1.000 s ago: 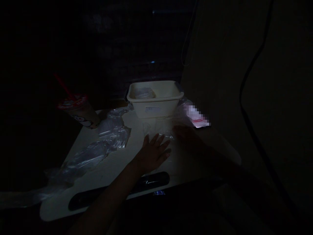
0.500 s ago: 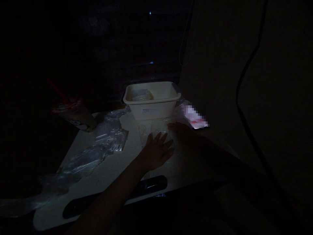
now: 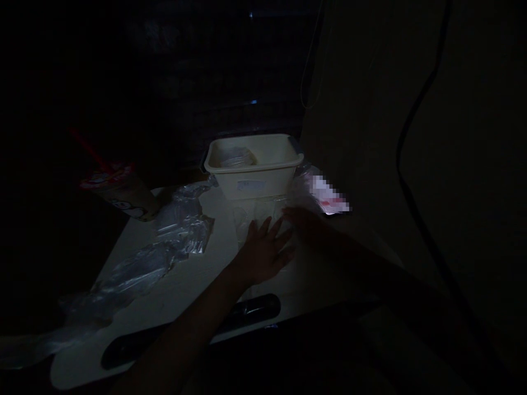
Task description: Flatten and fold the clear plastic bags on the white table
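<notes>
The scene is very dark. My left hand (image 3: 263,249) lies flat, fingers spread, on a small clear plastic bag (image 3: 257,216) on the pale table (image 3: 197,285). My right hand (image 3: 307,222) is in deep shadow just right of it, reaching to the same bag's right edge; its fingers are too dim to read. A cream plastic tub (image 3: 255,164) stands right behind the bag, with clear bags inside.
A heap of clear plastic bags (image 3: 164,241) trails across the table's left side. A drink cup with a red straw (image 3: 117,189) stands at the far left. A dark oblong object (image 3: 189,332) lies along the near edge. A lit pink-white packet (image 3: 329,195) sits right of the tub.
My left hand has slid a little forward onto the clear bag, toward the tub. My right hand has moved in to the bag's right edge.
</notes>
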Tool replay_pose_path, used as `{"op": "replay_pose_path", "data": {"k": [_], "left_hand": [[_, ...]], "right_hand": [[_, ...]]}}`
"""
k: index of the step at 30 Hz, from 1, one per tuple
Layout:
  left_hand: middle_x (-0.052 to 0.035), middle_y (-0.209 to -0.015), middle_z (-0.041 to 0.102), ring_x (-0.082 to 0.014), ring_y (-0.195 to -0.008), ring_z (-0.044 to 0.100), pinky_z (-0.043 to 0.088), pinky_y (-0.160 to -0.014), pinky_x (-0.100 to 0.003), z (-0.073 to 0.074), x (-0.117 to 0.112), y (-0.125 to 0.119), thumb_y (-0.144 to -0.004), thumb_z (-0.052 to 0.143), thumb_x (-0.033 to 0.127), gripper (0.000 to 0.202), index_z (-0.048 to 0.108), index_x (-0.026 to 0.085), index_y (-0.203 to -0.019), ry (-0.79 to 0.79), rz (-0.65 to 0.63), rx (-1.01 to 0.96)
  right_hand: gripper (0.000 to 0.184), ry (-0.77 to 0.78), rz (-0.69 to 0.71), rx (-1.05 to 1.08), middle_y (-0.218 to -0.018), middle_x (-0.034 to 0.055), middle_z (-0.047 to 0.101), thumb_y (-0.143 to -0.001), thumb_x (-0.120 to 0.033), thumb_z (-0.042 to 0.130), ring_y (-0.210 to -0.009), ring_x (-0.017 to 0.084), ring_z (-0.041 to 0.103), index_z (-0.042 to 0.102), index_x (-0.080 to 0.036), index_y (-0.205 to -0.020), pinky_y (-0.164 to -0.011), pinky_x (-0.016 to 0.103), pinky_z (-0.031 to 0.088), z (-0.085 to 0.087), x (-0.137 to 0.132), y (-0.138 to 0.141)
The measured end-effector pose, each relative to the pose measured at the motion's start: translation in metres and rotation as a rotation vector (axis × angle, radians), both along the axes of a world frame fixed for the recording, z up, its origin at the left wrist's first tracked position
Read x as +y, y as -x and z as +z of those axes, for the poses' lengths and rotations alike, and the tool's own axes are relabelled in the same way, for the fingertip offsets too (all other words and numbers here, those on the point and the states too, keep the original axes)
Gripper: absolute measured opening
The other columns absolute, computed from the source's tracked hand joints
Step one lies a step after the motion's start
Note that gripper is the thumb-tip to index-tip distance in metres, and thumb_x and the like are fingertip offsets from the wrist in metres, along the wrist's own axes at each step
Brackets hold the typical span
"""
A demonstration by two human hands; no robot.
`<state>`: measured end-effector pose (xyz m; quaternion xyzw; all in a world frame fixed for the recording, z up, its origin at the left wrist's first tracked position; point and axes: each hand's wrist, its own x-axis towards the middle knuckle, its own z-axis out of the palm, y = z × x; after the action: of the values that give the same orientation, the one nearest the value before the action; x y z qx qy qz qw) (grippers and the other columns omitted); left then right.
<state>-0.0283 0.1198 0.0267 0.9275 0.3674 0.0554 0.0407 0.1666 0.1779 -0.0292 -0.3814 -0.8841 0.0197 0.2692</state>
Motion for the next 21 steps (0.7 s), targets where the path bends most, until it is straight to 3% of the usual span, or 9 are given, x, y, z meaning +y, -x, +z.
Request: {"op": "replay_pose_path", "data": {"k": [4, 11, 14, 18, 21], "left_hand": [[-0.0148, -0.130, 0.029, -0.0280, -0.120, 0.021, 0.014, -0.093, -0.051, 0.001, -0.002, 0.000, -0.083, 0.010, 0.045, 0.053, 0.028, 0.017, -0.124, -0.041, 0.045, 0.024], [-0.0126, -0.130, 0.031, -0.0303, -0.120, 0.021, 0.016, -0.091, -0.053, -0.001, -0.003, -0.001, -0.083, 0.011, 0.045, 0.050, 0.031, 0.022, -0.122, -0.052, 0.044, 0.032], [-0.0130, -0.131, 0.030, -0.0292, -0.120, 0.022, 0.015, -0.092, -0.052, 0.000, -0.003, -0.001, -0.083, 0.012, 0.045, 0.051, 0.029, 0.020, -0.124, -0.065, 0.064, 0.031], [-0.0181, -0.128, 0.033, -0.0282, -0.119, 0.024, 0.014, -0.094, -0.050, -0.001, -0.001, -0.003, -0.083, 0.012, 0.044, 0.055, 0.031, 0.009, -0.122, -0.087, 0.130, 0.046], [-0.0183, -0.127, 0.035, -0.0278, -0.119, 0.025, 0.016, -0.093, -0.051, 0.002, 0.003, -0.001, -0.083, 0.014, 0.042, 0.054, 0.035, 0.008, -0.119, -0.069, 0.139, 0.037]], "right_hand": [[0.034, 0.041, 0.033, 0.035, -0.111, 0.0113, 0.053, -0.073, -0.015, 0.034, -0.106, 0.018, 0.045, 0.051, -0.013, -0.102, -0.089, 0.039, 0.036, -0.001, 0.006, -0.001], [0.034, 0.044, 0.035, 0.055, -0.112, 0.0100, 0.053, -0.075, -0.015, 0.031, -0.107, 0.015, 0.044, 0.051, -0.014, -0.103, -0.090, 0.035, 0.036, 0.007, 0.003, 0.000], [0.036, 0.017, 0.044, -0.024, -0.114, 0.0087, 0.051, -0.073, -0.012, 0.032, -0.111, 0.015, 0.040, 0.050, -0.014, -0.104, -0.094, 0.037, 0.031, 0.008, -0.012, 0.002], [0.037, 0.039, 0.095, -0.225, -0.116, 0.0084, 0.050, -0.072, -0.010, 0.035, -0.111, 0.016, 0.040, 0.051, -0.015, -0.105, -0.094, 0.040, 0.030, 0.013, -0.026, 0.003], [0.038, 0.034, 0.074, -0.248, -0.117, 0.0090, 0.049, -0.072, -0.010, 0.034, -0.112, 0.018, 0.038, 0.050, -0.014, -0.107, -0.094, 0.041, 0.030, 0.022, -0.032, 0.004]]}}
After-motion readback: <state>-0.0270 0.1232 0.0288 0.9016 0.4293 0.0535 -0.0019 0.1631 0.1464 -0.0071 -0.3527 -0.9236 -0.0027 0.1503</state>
